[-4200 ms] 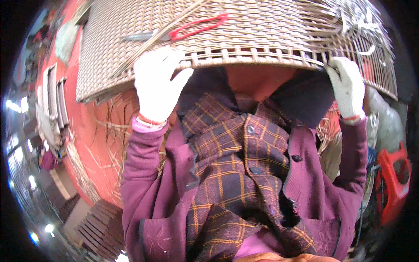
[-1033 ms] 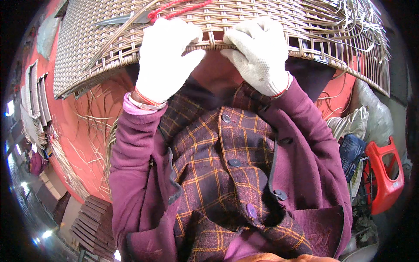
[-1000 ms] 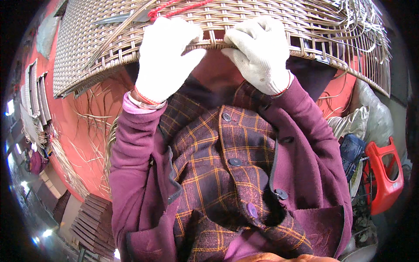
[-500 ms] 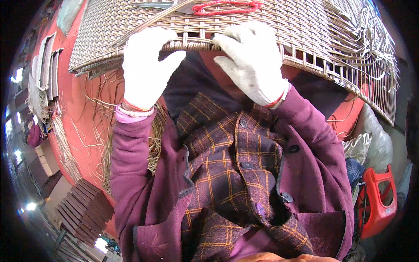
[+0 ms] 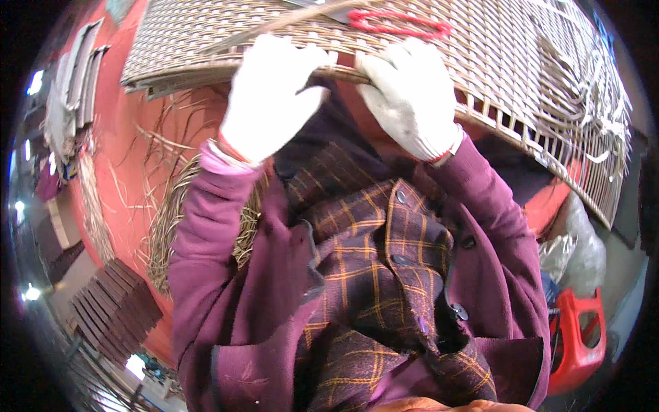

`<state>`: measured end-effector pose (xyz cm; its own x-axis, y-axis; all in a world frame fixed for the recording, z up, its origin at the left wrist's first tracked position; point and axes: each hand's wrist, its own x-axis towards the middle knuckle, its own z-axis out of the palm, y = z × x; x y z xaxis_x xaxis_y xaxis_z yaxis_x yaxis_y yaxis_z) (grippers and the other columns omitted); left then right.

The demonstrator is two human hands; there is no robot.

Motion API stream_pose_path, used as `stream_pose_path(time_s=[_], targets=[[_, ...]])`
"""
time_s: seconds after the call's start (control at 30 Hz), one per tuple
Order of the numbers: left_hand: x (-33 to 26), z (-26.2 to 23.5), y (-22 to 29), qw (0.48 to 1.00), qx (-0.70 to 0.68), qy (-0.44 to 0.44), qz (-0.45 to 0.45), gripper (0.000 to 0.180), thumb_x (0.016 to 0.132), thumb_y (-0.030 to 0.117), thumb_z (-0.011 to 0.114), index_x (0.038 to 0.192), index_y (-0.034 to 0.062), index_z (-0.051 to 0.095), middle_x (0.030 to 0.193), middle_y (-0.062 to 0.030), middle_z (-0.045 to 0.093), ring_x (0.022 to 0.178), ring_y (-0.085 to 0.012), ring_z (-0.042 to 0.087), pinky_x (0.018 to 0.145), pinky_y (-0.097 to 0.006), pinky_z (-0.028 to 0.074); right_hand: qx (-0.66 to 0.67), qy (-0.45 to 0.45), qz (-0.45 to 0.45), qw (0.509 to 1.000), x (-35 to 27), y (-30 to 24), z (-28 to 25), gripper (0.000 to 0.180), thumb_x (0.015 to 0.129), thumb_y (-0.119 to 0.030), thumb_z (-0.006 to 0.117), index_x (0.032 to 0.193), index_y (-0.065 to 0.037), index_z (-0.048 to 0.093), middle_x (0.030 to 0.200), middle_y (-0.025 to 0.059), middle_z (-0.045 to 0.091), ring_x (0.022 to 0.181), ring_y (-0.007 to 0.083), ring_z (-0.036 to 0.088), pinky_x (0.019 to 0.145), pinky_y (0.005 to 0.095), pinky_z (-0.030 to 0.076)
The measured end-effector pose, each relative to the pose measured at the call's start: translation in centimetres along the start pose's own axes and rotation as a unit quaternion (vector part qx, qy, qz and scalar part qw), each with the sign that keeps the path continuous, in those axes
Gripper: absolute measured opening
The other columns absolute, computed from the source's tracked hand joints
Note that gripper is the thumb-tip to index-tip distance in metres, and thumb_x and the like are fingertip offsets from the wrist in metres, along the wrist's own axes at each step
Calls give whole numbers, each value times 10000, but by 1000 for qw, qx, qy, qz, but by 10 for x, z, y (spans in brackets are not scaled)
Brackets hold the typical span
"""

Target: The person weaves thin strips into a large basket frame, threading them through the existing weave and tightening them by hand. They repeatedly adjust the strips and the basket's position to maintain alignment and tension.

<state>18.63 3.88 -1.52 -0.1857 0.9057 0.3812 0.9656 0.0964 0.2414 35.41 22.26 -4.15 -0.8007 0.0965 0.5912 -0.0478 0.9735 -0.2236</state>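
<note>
A woven panel of flat, pale brown strands [image 5: 494,62] lies across the top of the view, its bound rim toward me. My left hand [image 5: 269,103], in a white glove, has its fingers over that rim with the thumb below. Close by on the right, my gloved right hand [image 5: 410,96] is curled over the same rim. A short stretch of rim and a gap in the weave show between the hands. Scissors with red-wrapped handles [image 5: 399,23] lie on the panel beyond my fingers. Both hands hide the rim beneath them.
Loose, unwoven strands [image 5: 583,89] spread from the panel's right end. A coil of strands [image 5: 171,220] lies on the red surface [image 5: 123,158] at left. Dark brown slats [image 5: 117,309] are stacked at lower left. A red plastic stool [image 5: 580,343] stands at lower right.
My left hand has moved right along the rim, closer to my right hand, and its thumb has come nearer the fingers. Panel and scissors appear farther right in the view.
</note>
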Motion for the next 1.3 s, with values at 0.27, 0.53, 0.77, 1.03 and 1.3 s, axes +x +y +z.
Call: stream_pose_path(time_s=[0.27,0.53,0.77,1.03,1.3], targets=[[-52,-30,-20,991,25,112,-68,323,821,178,871,1118,94,775,1084,-109,728,1078,-346,676,978,-470,542,100,18,-15,995,31,-26,20,375,776,-136,840,1126,-95,712,1075,93,680,1020,326,630,905,471,492],[-50,-57,-121,997,62,29,-20,388,824,159,879,1184,85,753,1210,-101,734,1144,-333,675,1026,-449,535,48,-11,-11,999,76,-59,72,279,856,-194,785,1103,-92,706,1033,117,667,1031,334,640,891,471,484],[-37,-54,-127,994,89,-41,-39,383,811,174,868,1168,119,740,1107,-88,706,1060,-320,669,973,-435,539,73,-2,-31,997,84,-57,86,153,891,-190,716,1009,-98,685,938,121,646,955,350,643,847,483,499],[-38,-49,-122,999,29,10,-19,340,766,179,874,1058,114,712,971,-84,663,933,-320,624,844,-444,521,90,-27,-96,991,91,-52,81,140,886,-134,705,1012,-76,690,884,114,623,896,345,634,815,480,515],[-87,-53,-111,979,81,148,-113,406,802,147,896,1182,98,762,1128,-97,729,1087,-321,672,972,-434,545,72,-56,-87,992,107,-75,94,319,898,-80,755,1217,-78,739,1090,79,686,1066,310,636,948,446,489]])
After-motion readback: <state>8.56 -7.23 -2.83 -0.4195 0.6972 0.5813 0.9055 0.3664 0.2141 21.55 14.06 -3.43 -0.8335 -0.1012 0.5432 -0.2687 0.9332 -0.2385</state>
